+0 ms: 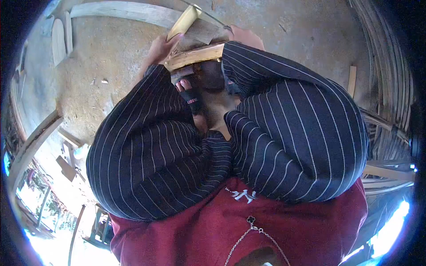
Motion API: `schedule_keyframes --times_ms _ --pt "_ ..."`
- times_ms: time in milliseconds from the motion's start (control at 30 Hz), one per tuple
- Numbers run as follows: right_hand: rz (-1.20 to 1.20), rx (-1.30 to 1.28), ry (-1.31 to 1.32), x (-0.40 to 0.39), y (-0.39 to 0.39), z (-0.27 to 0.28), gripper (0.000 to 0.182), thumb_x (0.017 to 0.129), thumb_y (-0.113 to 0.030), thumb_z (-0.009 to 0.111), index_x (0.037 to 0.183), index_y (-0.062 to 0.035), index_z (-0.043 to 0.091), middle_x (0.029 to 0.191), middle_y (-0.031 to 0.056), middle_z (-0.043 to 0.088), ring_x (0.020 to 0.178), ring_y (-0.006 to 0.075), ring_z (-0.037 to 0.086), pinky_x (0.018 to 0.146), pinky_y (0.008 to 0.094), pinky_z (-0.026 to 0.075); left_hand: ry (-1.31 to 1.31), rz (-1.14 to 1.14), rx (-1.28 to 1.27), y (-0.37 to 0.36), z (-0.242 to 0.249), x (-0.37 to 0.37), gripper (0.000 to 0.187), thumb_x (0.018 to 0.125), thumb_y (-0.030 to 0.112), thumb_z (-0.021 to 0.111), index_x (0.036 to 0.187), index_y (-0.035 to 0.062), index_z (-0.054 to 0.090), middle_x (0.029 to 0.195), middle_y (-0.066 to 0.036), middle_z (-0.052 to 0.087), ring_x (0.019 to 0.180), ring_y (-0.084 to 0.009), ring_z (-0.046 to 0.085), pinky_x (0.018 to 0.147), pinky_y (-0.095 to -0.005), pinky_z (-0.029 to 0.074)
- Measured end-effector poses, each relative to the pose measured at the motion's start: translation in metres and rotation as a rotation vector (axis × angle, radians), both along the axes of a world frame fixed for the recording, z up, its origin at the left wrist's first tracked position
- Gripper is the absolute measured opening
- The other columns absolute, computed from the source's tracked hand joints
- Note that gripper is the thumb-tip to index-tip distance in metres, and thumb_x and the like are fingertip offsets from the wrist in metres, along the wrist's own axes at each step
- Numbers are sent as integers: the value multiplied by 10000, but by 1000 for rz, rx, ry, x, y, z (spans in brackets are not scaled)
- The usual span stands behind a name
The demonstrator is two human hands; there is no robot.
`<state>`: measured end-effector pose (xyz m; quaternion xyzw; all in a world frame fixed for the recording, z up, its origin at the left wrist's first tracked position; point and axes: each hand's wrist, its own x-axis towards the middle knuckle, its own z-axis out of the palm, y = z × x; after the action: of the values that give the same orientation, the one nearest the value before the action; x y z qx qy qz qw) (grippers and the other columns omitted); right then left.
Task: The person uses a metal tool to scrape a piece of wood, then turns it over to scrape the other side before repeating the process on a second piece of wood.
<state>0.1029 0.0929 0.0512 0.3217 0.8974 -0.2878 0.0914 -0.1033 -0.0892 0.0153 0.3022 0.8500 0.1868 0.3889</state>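
Observation:
My left hand [160, 48] is closed around the lower end of a pale wood piece [183, 22], which slants up and to the right. At its upper end the wood meets a thin dark blade-like strip [214, 18]. That strip runs down to my right hand [246, 38], whose fingers are curled at its near end; I cannot tell what tool it belongs to. Below both hands a lighter wooden board [195, 56] lies crosswise, its left end close to my left wrist. Just under this board is my foot in a dark sandal [190, 95].
Striped trouser legs [293, 133] fill the middle of the view. A long curved plank [128, 11] lies on the dusty floor [106, 53] at the top. Bundled thin strips [384, 57] are stacked at right, and a wooden beam [35, 137] stands at left.

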Motion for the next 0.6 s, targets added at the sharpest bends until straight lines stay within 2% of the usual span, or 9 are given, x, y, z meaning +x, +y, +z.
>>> schedule_keyframes --times_ms 100,200,300,400,500,600 --pt "-6 23 -78 5 4 2 369 945 -386 419 974 -43 551 845 222 648 798 416 632 689 493 513 -32 16 140 -3 -14 -2 631 844 564 561 945 -54 640 744 -190 654 764 -270 657 679 -406 485" --pt "-6 21 -114 9 4 -11 352 939 -375 431 973 -47 553 829 229 646 799 411 635 677 493 516 -60 10 71 -5 -33 -13 631 841 563 564 941 -56 639 773 -223 653 805 -297 662 702 -418 485" --pt "-3 34 -107 7 4 -11 343 939 -362 430 959 -46 562 812 238 644 797 408 639 666 504 514 87 -30 167 -6 -27 -5 592 847 540 562 905 -43 648 769 -260 641 794 -378 657 687 -443 488" --pt "-18 42 -45 -10 -1 -7 344 941 -359 426 952 -47 567 808 235 645 797 407 640 667 508 513 213 -143 121 -6 -23 -3 577 844 530 564 868 -40 653 756 -286 617 774 -447 620 662 -474 490" --pt "-25 55 35 -29 -3 -7 345 942 -357 422 944 -47 573 805 232 646 797 407 640 668 511 511 331 -148 64 -3 -21 14 577 838 531 567 819 -40 650 722 -281 606 737 -462 608 640 -495 490" --pt "-18 68 71 -36 0 -16 349 945 -358 416 934 -50 580 809 224 648 800 408 640 676 514 508 295 -108 97 -1 -18 21 594 836 557 553 803 -29 646 744 -283 613 768 -448 618 666 -502 495"
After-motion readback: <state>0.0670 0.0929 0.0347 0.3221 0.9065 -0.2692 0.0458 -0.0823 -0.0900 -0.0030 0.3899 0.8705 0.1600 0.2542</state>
